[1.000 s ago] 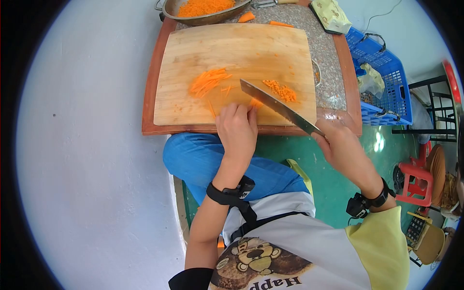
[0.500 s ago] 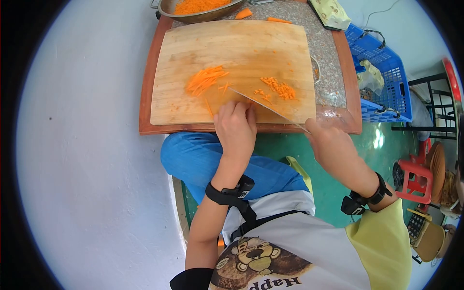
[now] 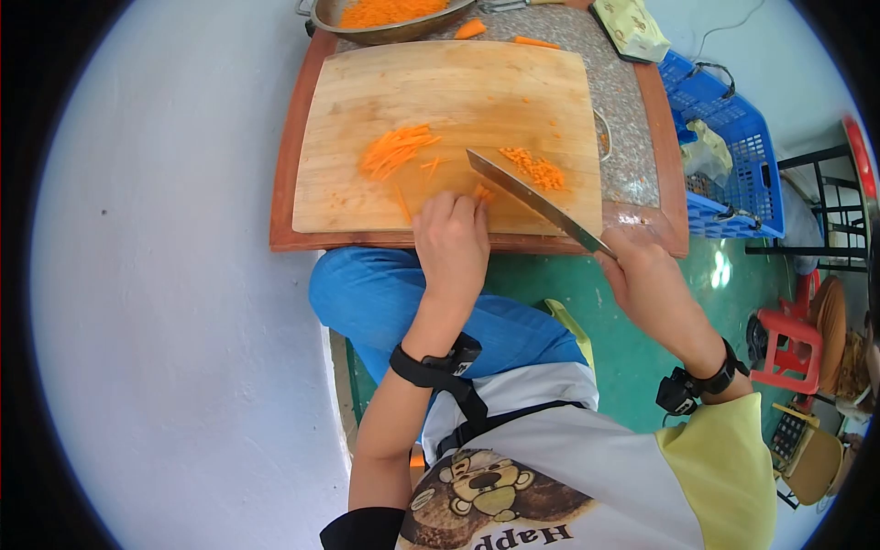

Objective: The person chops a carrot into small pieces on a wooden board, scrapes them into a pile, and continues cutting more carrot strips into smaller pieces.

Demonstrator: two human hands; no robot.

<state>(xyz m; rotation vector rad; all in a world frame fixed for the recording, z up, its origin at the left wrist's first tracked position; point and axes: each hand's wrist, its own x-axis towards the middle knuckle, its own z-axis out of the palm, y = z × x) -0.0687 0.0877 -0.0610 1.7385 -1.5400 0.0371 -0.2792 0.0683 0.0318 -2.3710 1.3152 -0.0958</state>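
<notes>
My right hand [image 3: 642, 280] is closed round the handle of a knife [image 3: 536, 202], whose blade slants over the right part of a wooden cutting board [image 3: 449, 82]. My left hand [image 3: 451, 238] rests at the board's near edge, fingers curled over orange carrot strips [image 3: 483, 192] that stick out by its fingertips. A pile of carrot strips [image 3: 399, 151] lies to the left, with a few loose ones near it. Right of the blade is a heap of finely diced carrot [image 3: 533, 169].
A metal pan [image 3: 385, 35] of shredded carrot stands at the table's far left. Carrot pieces [image 3: 470, 28] lie beyond the board. A blue basket [image 3: 720, 137] and a red stool [image 3: 790, 348] are at the right; a white wall [image 3: 183, 275] runs along the left.
The knife has lifted away from my left fingers and moved right, its blade now showing its flat side. My right hand has shifted slightly right. Carrot strips now show beside my left fingertips.
</notes>
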